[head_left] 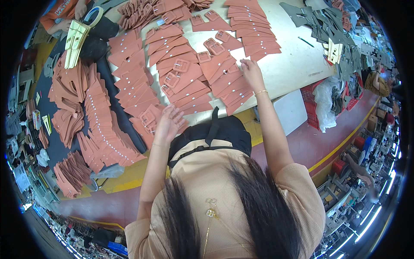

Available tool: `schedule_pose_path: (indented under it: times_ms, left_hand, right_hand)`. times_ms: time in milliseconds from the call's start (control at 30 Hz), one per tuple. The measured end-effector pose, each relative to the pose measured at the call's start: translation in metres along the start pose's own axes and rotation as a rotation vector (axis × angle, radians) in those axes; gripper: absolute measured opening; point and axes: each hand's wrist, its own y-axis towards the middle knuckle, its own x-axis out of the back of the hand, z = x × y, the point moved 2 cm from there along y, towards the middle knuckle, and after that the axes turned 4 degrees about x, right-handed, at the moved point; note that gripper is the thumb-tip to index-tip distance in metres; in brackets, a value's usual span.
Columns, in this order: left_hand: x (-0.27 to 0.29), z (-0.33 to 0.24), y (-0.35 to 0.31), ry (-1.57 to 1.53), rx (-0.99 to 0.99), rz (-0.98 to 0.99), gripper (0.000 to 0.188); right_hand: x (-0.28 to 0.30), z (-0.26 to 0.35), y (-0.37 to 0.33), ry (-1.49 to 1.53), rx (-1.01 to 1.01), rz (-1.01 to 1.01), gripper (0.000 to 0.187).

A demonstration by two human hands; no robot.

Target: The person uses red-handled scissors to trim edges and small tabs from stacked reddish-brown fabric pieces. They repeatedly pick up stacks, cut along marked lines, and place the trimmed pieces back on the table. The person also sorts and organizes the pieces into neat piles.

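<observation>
My left hand (168, 123) is at the near edge of the table, fingers apart and nothing seen in them, beside a reddish-brown leather piece with a covered square buckle (148, 117). My right hand (252, 72) hovers at the right side of a fanned stack of reddish-brown cut pieces (226, 82). Its fingers are loosely bent and slightly apart, with no held thing visible. Close by lies a buckle (233, 68). More square buckles, such as one in the middle (181, 65) and one farther back (214, 47), rest on the overlapping pieces.
Long fanned rows of similar pieces (129, 77) cover the table's left, and another row (254, 30) lies at the back. A pen (306, 42) is on the pale tabletop (297, 64). Dark grey pieces (319, 26) and a red crate (311, 103) are right. Another person's sleeve (54, 15) shows far left.
</observation>
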Motion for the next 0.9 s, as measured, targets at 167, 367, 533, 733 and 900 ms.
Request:
schedule_pose_path:
  times_ms: [167, 367, 533, 733, 900]
  left_hand:
    - [0.0, -0.001, -0.001, -0.044, 0.011, 0.051, 0.037]
    - [0.002, -0.001, -0.001, -0.054, 0.007, 0.061, 0.037]
    - [-0.001, -0.002, -0.002, -0.04, 0.012, 0.062, 0.037]
    - [-0.005, -0.006, -0.002, -0.022, 0.013, 0.034, 0.037]
    - [-0.004, -0.005, -0.003, -0.024, 0.009, 0.034, 0.039]
  right_hand:
    - [-0.015, 0.014, 0.029, -0.094, -0.04, 0.084, 0.033]
    - [-0.024, 0.029, 0.042, -0.178, -0.076, 0.112, 0.033]
    - [-0.022, 0.041, 0.046, -0.258, -0.074, 0.092, 0.035]
    - [-0.027, 0.041, 0.062, -0.155, -0.16, 0.124, 0.049]
    - [-0.035, 0.036, 0.076, -0.079, -0.272, 0.306, 0.053]
